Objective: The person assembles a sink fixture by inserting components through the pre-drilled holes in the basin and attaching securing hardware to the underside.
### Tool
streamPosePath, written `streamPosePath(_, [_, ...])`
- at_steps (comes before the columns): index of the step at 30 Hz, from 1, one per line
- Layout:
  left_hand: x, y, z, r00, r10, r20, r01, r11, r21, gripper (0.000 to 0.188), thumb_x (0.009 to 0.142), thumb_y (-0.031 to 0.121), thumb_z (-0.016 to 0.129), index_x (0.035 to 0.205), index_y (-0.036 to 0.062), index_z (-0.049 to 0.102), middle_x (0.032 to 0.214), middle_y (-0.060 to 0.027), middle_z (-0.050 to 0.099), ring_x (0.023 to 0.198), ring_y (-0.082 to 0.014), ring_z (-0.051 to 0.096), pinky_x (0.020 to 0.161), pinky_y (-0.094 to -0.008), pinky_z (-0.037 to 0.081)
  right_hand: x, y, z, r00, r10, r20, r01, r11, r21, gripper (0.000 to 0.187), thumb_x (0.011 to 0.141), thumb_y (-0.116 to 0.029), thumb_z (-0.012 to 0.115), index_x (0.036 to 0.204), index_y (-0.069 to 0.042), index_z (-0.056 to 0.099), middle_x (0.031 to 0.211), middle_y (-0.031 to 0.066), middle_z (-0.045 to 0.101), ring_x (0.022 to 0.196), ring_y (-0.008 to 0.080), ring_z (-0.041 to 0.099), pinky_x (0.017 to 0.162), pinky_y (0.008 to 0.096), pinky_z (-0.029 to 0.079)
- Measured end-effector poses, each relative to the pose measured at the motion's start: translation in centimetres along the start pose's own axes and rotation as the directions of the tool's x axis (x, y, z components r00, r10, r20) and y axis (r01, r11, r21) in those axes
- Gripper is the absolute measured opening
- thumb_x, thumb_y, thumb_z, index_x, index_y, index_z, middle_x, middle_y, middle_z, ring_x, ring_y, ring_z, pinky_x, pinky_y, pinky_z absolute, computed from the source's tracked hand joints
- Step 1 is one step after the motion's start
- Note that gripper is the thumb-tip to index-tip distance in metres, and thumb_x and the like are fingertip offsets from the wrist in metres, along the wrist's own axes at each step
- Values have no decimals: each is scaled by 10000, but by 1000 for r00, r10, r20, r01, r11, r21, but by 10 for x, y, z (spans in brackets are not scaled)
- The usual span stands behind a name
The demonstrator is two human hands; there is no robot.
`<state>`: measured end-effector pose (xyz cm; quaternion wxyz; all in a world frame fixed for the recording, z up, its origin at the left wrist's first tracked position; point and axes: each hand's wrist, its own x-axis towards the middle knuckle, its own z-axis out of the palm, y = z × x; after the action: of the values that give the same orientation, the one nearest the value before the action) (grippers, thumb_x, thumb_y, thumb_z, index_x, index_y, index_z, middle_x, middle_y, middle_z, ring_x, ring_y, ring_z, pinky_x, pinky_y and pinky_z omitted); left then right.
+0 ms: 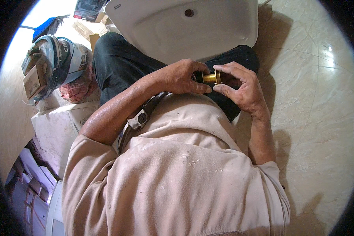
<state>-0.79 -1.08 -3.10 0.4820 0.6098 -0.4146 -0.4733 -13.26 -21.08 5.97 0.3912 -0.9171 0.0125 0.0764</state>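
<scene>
Together, left hand [188, 76], right hand [242, 87], half-curled, grip one golden fitting [210, 78]; one basin [220, 29].

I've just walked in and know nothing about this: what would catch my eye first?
Probably the shiny gold-coloured fitting, held between the left hand and the right hand in front of the belly. Next, perhaps, the big white basin at the top of the picture, then the bright blue brush at upper left, beyond the bucket.

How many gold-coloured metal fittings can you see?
1: the gold-coloured fitting, held between the left hand and the right hand. Any others inside the curled fingers would be hidden.
</scene>
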Motion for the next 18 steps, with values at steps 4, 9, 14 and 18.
streamPosePath(4, [1,3,-2,1000,-17,25,17,1000,10,516,873,384,841,1157,-26,706,1009,-166,757,917,-250,714,846,-404,556,-3,3,5,988,151,14,-151,989,-4,484,856,-336,872,1188,-13,731,1134,142,742,966,281,739,862,356,576])
streamPosePath(9, [2,-1,-2,1000,-10,21,10,1000,-15,515,865,379,840,1152,-27,706,993,-161,756,907,-254,714,847,-400,556,-3,0,16,971,225,-81,-200,949,243,491,844,-340,877,1180,-15,726,1121,116,737,965,277,727,888,348,562])
streamPosePath(14, [4,-7,0,1000,-26,-1,26,999,-19,564,850,405,854,1174,-31,700,997,-162,757,923,-255,719,857,-398,560,-5,-1,9,996,87,-29,-81,982,170,454,824,-227,898,1182,-15,718,1114,112,736,1001,269,712,925,355,549])
streamPosePath(18, [3,2,-6,998,-31,53,31,999,-12,590,881,396,845,1236,-52,702,1097,-252,752,994,-330,743,901,-437,594,-7,0,-1,901,411,140,-427,897,117,476,798,-134,888,1220,-11,703,1185,125,724,1068,245,692,959,354,533])
